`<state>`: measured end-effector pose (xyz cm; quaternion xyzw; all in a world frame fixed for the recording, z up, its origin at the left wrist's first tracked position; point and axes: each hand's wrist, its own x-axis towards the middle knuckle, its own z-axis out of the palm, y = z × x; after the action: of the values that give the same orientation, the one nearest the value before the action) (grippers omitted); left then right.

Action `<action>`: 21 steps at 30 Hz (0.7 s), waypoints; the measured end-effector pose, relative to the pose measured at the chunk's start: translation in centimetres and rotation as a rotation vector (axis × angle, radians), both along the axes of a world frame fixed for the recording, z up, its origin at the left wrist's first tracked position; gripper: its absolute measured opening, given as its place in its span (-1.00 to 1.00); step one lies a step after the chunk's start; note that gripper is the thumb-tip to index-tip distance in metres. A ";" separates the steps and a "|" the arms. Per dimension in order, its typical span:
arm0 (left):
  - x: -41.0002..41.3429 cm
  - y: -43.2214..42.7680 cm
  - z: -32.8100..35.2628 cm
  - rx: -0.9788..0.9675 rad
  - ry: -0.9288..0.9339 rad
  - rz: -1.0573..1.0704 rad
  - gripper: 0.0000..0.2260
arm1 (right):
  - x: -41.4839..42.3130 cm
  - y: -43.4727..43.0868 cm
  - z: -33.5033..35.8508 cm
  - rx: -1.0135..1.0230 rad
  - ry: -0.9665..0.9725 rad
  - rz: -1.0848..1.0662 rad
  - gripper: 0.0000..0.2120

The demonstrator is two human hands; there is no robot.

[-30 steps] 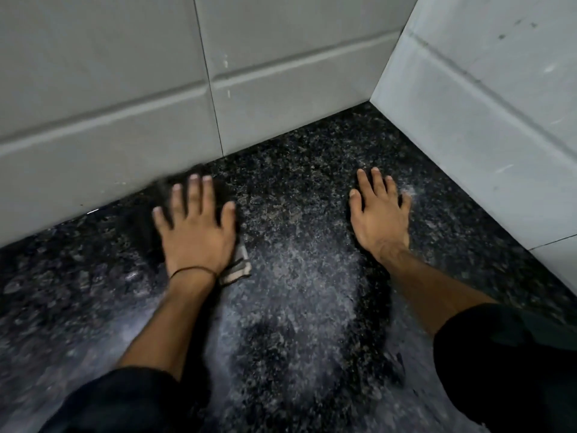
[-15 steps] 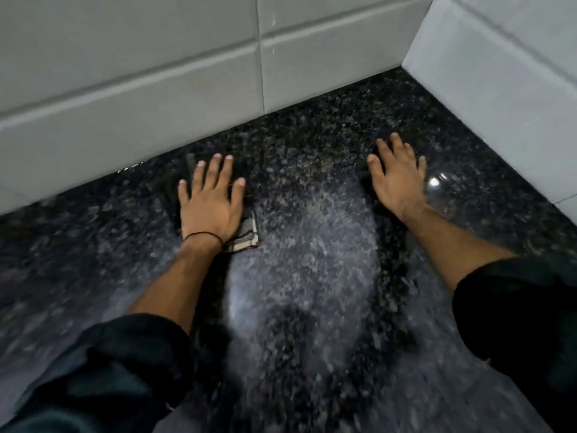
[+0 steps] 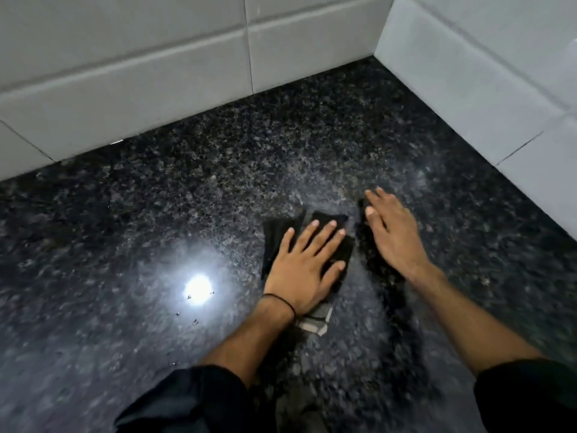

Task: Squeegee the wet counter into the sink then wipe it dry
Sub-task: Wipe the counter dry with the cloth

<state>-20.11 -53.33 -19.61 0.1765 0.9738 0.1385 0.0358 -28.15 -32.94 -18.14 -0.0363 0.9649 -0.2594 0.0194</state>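
Black speckled granite makes up the tabletop [image 3: 156, 198], glossy enough to throw back a lamp glare [image 3: 197, 289]. A dark cloth [image 3: 274, 237] lies flat on it near the middle of the view, well short of the tiled wall [image 3: 156, 73] behind. I judge the cloth soft, thin and light, limp enough to bunch or fold under itself if pushed from one edge. It may drag a little where the stone is damp, though the polished surface should let it slide easily. The best place to take it is from above, palm over its centre with the fingers spread toward the far edge, so the whole patch moves as one sheet. That is how the left hand [image 3: 301, 267] sits: its grip is wide, fingers [image 3: 326, 234] straight and fanned, pressing the cloth down rather than curling round it. A pale hem [image 3: 313, 323] pokes out by the wrist, beside a thin wristband [image 3: 281, 300]. The right hand [image 3: 395, 235] is just beside the cloth's right edge, also wide and flat, holding nothing. Motion blur keeps me from telling whether its palm touches the stone or hovers just over it. No squeegee and no sink show here, so I take this as the drying step.
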 end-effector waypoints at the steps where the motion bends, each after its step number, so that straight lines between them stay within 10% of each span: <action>1: -0.7 -0.9 -0.1 0.009 0.002 0.003 -0.47 | 0.0 1.5 0.1 0.064 -0.011 -0.026 -0.49; 8: -10.1 -1.4 -0.4 -0.013 -0.026 0.426 -0.37 | -0.7 10.6 -0.1 0.374 -0.077 -0.216 -0.49; 17: -13.5 9.3 -0.2 -0.007 0.020 -0.209 -0.42 | -2.7 10.9 -1.3 0.322 -0.028 -0.409 -0.46; 21: -22.8 9.1 -0.7 -0.021 0.054 -0.108 -0.42 | -3.0 10.8 -1.3 0.309 -0.022 -0.421 -0.48</action>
<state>-42.92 -44.24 -20.34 0.2322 0.9649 0.1213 0.0187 -31.14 -22.12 -19.41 0.1713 0.9791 -0.1076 -0.0191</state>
